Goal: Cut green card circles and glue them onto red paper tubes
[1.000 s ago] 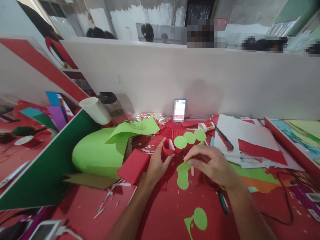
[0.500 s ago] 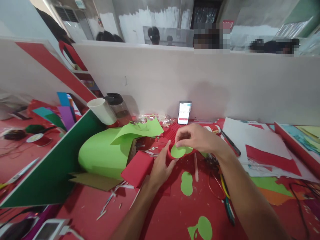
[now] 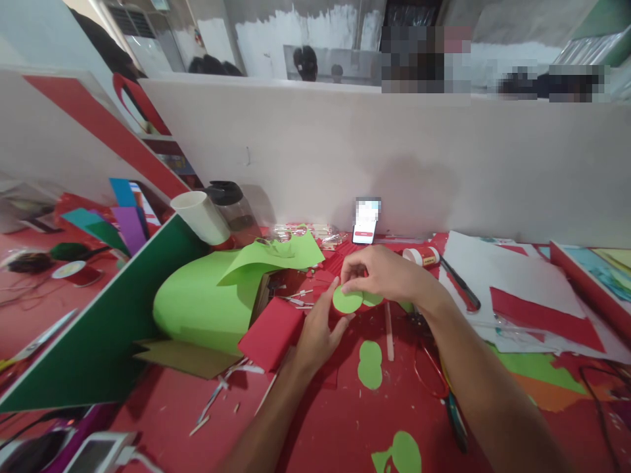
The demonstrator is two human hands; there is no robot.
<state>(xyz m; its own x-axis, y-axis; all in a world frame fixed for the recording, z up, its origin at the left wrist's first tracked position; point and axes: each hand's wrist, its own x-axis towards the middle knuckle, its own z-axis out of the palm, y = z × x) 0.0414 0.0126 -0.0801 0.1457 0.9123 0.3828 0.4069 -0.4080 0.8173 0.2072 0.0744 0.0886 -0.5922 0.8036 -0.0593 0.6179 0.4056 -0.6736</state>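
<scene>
My left hand curls its thumb and fingers around a small red round piece, mostly hidden under green paper. With pinched fingertips, my right hand holds a green paper cutout of joined rounded lobes. One lobe lies over the top of the red piece; the other extends right beneath my right hand. Nearer to me on the table lies a second green cutout shaped like two joined circles. A red paper-covered block is just left of my left hand.
A rolled green sheet, a white cup and a green board stand left. A phone leans on the partition. Right are a glue bottle, a cutter knife, wires and pliers. Scraps litter the red table.
My right hand has shifted slightly left and brought the green cutout's left lobe over the red piece, whose rim is now more covered. My left hand keeps its hold.
</scene>
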